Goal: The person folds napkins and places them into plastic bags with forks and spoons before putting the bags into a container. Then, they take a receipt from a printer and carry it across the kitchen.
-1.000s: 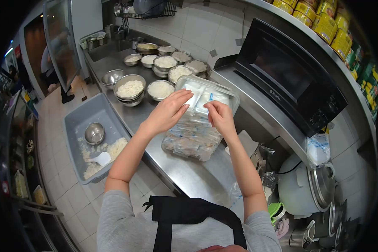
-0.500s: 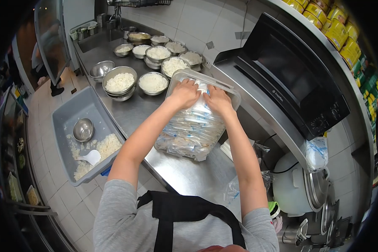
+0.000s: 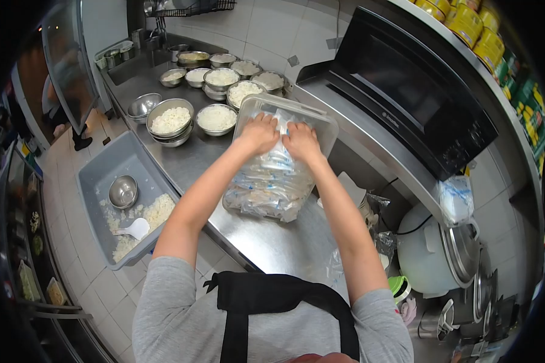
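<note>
A clear plastic container [image 3: 329, 130] on the steel counter is packed with plastic-wrapped packets [image 3: 266, 184] bearing blue print. My left hand [image 3: 260, 132] presses on the packets near the container's far end, its fingers bent over them. Beside it, a small gap to the right, my right hand [image 3: 301, 141] rests on the same packets with its fingers bent too. Whether either hand pinches a packet is hard to tell. Just left of the container stands a metal bowl of white rice [image 3: 216, 119].
Several rice bowls [image 3: 221, 77] stand toward the counter's back. A grey tub [image 3: 91, 212] at the left holds loose rice, a white scoop [image 3: 134, 228] and an empty bowl [image 3: 123, 192]. A black oven [image 3: 418, 78] sits on the right shelf. A person stands beyond the glass door.
The view has shifted slightly. Both hands remain on the packets, with their fingers a little more bent, and the packets' near end sits closer within the container.
</note>
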Available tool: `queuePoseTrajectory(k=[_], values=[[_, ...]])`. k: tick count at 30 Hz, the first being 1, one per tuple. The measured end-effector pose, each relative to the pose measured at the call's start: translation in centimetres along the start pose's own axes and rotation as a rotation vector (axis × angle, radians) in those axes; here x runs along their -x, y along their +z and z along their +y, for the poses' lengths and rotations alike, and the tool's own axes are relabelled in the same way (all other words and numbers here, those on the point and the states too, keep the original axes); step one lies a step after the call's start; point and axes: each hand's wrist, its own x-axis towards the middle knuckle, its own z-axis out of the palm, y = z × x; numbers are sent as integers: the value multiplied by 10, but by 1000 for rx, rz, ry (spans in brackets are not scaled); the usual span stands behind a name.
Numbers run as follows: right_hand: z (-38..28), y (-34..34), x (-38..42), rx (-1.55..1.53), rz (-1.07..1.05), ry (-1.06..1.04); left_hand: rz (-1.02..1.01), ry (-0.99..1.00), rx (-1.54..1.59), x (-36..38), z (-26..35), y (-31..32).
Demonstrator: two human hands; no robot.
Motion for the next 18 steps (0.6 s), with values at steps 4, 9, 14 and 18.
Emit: queuePoseTrajectory(k=[4, 9, 14, 18], values=[[10, -22, -13, -171, -87, 61, -128, 106, 49, 3, 7, -41], [6, -38, 1, -155, 44, -38, -342, 333, -86, 26, 11, -84], [4, -39, 4, -194, 41, -92, -379, 302, -45, 10, -4, -75], [-1, -70, 32, -307, 151, -141, -340, 307, -57, 14, 19, -81]])
